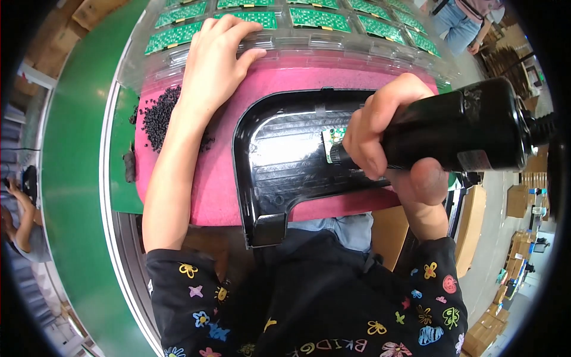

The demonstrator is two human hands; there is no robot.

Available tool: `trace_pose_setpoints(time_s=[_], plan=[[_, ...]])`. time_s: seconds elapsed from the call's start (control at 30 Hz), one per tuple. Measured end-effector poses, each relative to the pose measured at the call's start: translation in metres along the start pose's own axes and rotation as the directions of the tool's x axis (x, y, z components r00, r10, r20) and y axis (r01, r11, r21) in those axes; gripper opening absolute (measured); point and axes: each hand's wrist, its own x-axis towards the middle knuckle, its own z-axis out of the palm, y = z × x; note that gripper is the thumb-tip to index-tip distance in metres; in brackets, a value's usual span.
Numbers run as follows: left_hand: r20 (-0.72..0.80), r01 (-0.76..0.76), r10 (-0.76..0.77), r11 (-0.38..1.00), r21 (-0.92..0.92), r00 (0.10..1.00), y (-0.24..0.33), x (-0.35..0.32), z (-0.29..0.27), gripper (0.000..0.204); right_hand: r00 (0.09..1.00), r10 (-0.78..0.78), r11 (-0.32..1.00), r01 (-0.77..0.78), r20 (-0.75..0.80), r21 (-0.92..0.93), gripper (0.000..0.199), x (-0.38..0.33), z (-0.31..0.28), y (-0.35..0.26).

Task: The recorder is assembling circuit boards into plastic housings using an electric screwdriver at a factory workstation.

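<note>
My right hand [386, 128] is wrapped round a thick black electric screwdriver [455, 128]. Its nose points left, down at a small green circuit board [333, 140] inside a glossy black curved plastic housing [279, 149]. The screwdriver and my fingers cover much of that board, and the bit's tip is hidden. Up at the left, my left hand [220, 53] reaches over the near edge of a clear plastic tray [297, 44]. Its thumb stands apart from the fingers, which lie over one of several green circuit boards [318, 19] in the tray. Nothing shows in its grasp.
A pile of small black screws [159, 119] lies left of the housing on a pink mat [208, 190]. The mat rests on a green worktop [77, 178]. Another person [461, 24] is at the far right, and a co-worker's arm [22, 208] shows at the left. Cardboard boxes [520, 199] stand at the right.
</note>
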Motion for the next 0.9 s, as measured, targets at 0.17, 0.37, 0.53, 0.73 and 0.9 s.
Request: trace_pose_setpoints(time_s=[0.17,0.37,0.53,0.73,0.9], plan=[[0.028,0.014,-0.014,1.0,-0.003,1.0,0.002,-0.002,0.002,0.032,0.969,-0.133,0.988,0.113,-0.207,-0.109,0.058,-0.016,-0.01,-0.012],[0.063,0.028,-0.029,1.0,0.014,0.998,0.001,0.001,-0.004,0.034,0.962,-0.236,0.969,0.243,-0.14,0.042,0.049,0.005,-0.071,-0.018],[0.059,0.01,-0.011,1.0,0.015,0.998,0.005,0.003,-0.001,0.034,0.968,-0.216,0.962,0.234,-0.13,0.144,0.036,0.007,-0.083,-0.006],[0.086,0.046,-0.047,0.999,0.014,0.995,0.009,0.003,-0.005,0.034,0.965,-0.209,0.977,0.198,-0.157,-0.081,0.044,0.006,-0.082,0.001],[0.105,0.055,-0.056,0.998,0.012,0.993,0.01,0.003,-0.005,0.034,0.97,-0.2,0.975,0.183,-0.14,-0.126,0.045,0.01,-0.083,0.001]])
